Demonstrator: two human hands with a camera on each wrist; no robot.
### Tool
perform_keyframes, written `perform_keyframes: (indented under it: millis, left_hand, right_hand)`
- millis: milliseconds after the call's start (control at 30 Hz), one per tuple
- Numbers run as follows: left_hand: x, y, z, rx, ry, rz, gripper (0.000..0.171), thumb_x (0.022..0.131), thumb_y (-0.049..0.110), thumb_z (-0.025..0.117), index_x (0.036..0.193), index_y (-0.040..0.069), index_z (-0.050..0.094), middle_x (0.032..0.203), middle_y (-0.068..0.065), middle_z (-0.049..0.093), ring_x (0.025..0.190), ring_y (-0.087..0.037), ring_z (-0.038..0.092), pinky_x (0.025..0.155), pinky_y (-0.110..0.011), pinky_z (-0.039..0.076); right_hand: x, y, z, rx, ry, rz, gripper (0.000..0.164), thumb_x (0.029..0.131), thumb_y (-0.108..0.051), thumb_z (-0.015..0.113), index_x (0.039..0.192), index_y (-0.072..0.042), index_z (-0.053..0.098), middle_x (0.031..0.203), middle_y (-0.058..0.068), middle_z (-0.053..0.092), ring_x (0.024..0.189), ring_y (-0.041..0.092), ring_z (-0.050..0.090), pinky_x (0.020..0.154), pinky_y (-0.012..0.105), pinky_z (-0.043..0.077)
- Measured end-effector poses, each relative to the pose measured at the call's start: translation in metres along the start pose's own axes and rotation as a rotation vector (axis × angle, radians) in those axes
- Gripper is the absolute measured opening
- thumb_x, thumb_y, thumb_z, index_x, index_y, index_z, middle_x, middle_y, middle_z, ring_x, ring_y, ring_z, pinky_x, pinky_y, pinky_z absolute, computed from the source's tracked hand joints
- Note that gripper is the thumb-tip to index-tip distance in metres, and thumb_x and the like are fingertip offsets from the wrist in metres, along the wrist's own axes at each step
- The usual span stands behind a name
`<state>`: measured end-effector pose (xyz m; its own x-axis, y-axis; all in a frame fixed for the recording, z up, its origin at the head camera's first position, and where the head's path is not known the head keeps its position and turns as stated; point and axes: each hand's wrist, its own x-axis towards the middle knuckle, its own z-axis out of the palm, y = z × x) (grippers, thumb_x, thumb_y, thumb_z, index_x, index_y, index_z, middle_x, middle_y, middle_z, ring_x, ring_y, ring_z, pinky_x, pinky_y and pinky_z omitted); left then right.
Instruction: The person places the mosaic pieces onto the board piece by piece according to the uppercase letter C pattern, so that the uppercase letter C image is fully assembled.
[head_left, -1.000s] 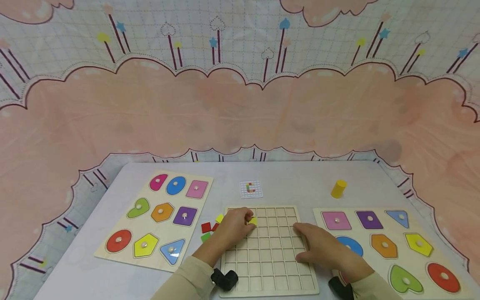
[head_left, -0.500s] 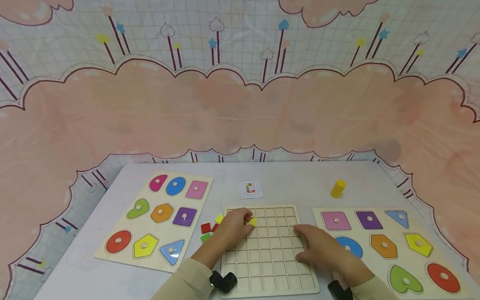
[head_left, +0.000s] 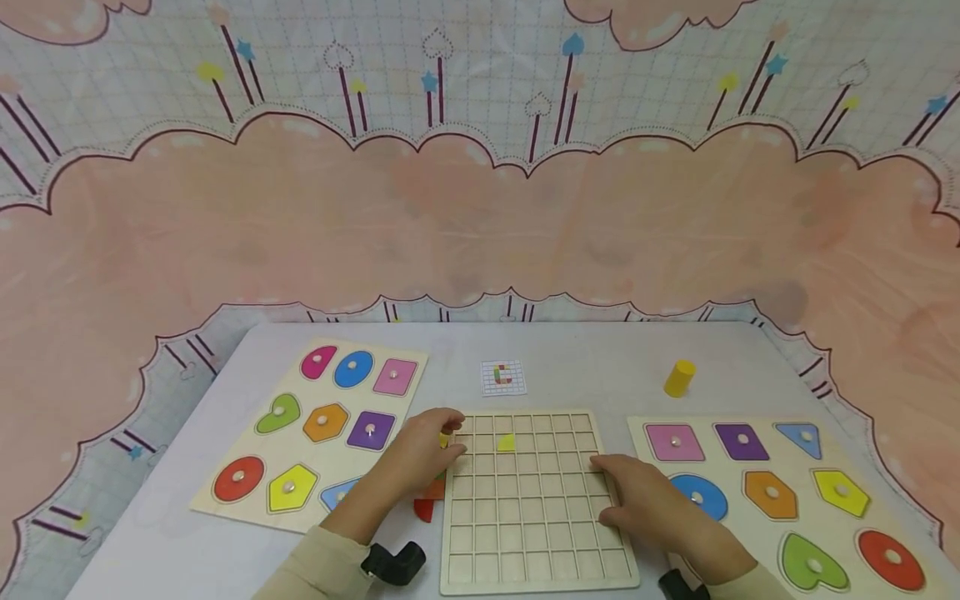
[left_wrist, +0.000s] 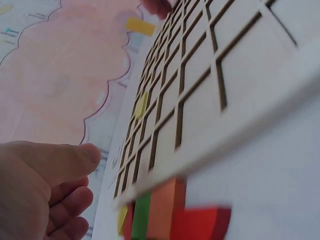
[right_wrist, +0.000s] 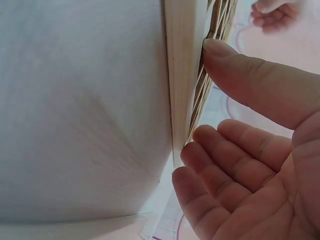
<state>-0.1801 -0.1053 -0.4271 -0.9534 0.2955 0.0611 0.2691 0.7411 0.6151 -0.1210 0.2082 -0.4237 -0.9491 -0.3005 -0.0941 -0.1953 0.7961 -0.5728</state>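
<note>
A wooden grid board (head_left: 540, 508) lies mid-table, with one yellow square tile (head_left: 507, 443) in an upper-left cell. My left hand (head_left: 420, 450) is off the board's left edge, over a small group of coloured tiles it partly hides. Its thumb and fingers are apart and grasp nothing visible. In the left wrist view, a green tile (left_wrist: 142, 215), an orange tile (left_wrist: 165, 207) and a red tile (left_wrist: 200, 222) sit beside the board's edge. At the board's right edge rests my right hand (head_left: 648, 508), its thumb on the rim and its fingers loosely extended.
A shape puzzle board (head_left: 330, 458) lies to the left, a second puzzle board (head_left: 727, 492) to the right, partly under my right forearm. Behind the grid are a small pattern card (head_left: 503, 378) and a yellow cylinder (head_left: 679, 378).
My left hand has moved left, away from the yellow tile in the grid, to the loose tiles beside the board. The right hand keeps its place at the board's edge.
</note>
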Motion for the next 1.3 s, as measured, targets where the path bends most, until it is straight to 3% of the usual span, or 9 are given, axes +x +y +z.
perform_keyframes:
  millis: [233,367,1300]
  left_hand:
    - [-0.014,-0.021,-0.020,0.014,-0.001,-0.097,0.039,0.088,0.010,0.077,0.124,0.003,0.065,0.117,-0.009,0.068,0.108,-0.028,0.064,0.089,-0.042,0.055]
    - [-0.019,-0.028,-0.025,0.052,0.012,-0.086,0.036,0.086,0.007,0.078,0.120,0.002,0.066,0.112,-0.009,0.069,0.105,-0.027,0.065,0.088,-0.041,0.056]
    - [-0.023,-0.043,-0.025,0.155,-0.038,-0.111,0.035,0.086,0.009,0.080,0.118,0.004,0.070,0.105,-0.005,0.069,0.100,-0.023,0.064,0.090,-0.042,0.055]
  right_hand:
    - [-0.001,-0.002,0.000,-0.004,0.010,0.007,0.063,0.074,-0.005,0.085,0.131,0.002,0.059,0.133,0.015,0.060,0.127,0.040,0.052,0.105,0.056,0.040]
    - [0.000,-0.003,0.000,0.005,0.003,0.019,0.063,0.075,-0.005,0.085,0.132,0.002,0.059,0.133,0.014,0.060,0.128,0.040,0.051,0.105,0.056,0.040]
    - [0.000,0.000,0.001,0.005,0.008,0.013,0.062,0.075,-0.008,0.086,0.131,0.000,0.060,0.131,0.014,0.061,0.127,0.040,0.052,0.105,0.056,0.041]
